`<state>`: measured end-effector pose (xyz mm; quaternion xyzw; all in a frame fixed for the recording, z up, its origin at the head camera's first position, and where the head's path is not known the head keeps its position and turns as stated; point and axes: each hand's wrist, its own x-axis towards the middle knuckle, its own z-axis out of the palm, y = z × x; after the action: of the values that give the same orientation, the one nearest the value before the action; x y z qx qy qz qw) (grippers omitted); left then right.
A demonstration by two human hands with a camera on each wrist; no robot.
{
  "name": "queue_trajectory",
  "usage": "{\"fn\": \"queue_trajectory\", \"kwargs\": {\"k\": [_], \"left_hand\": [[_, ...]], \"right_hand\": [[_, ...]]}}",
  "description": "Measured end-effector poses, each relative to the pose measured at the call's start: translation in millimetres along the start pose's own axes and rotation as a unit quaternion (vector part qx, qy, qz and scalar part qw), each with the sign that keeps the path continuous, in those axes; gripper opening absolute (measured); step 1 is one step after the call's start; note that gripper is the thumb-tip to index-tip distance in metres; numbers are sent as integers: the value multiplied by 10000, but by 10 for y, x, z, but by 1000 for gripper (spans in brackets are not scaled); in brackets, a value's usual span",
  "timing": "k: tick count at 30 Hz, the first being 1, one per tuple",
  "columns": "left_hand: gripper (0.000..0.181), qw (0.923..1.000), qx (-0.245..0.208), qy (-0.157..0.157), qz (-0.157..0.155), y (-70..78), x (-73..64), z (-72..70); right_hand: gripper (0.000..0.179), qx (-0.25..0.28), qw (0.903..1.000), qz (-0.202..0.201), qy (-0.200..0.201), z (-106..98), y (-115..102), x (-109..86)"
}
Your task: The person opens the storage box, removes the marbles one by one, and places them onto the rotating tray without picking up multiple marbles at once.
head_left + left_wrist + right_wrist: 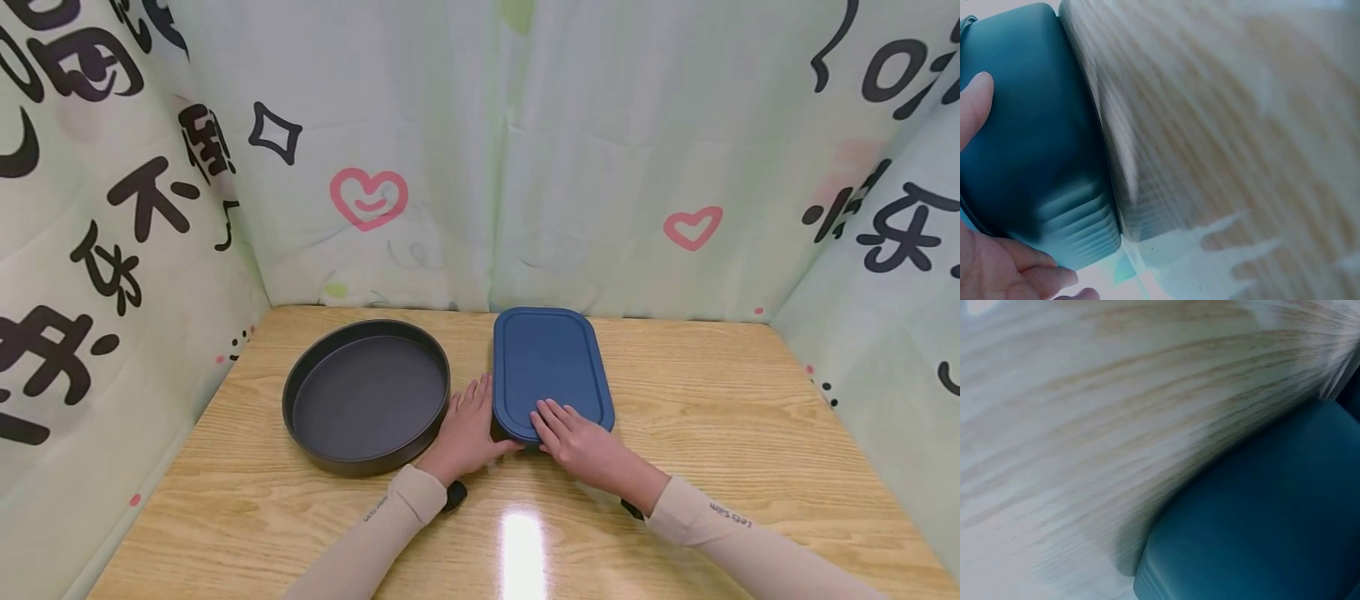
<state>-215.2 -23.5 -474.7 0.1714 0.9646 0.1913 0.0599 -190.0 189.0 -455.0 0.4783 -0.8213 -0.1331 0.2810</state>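
A rectangular storage box with a blue lid (551, 358) stands on the wooden table, its front wall (1029, 125) smooth and its side ribbed in the left wrist view. My left hand (467, 433) lies along the box's left side with fingers extended, thumb spread across the front. On the lid's front right part rest the fingers of my right hand (581, 446), nearly straight. Only the box wall (1260, 512) and the tabletop show in the right wrist view; the right hand is out of that picture.
A round dark grey pan (367, 396) sits left of the box, close beside my left hand. Pale printed curtains (525, 167) enclose the wooden table (735, 417) at the back and both sides. Light glares off the table's front.
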Motion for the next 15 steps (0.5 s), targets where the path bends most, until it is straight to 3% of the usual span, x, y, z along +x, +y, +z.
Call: {"fn": "queue_trajectory", "kwargs": {"k": [7, 15], "left_hand": [[110, 10000, -11, 44, 11, 9, -7, -11], [110, 9999, -102, -16, 9, 16, -22, -32]], "right_hand": [[58, -149, 9995, -118, 258, 19, -8, -7], [65, -302, 9978, -288, 519, 17, 5, 6]]}}
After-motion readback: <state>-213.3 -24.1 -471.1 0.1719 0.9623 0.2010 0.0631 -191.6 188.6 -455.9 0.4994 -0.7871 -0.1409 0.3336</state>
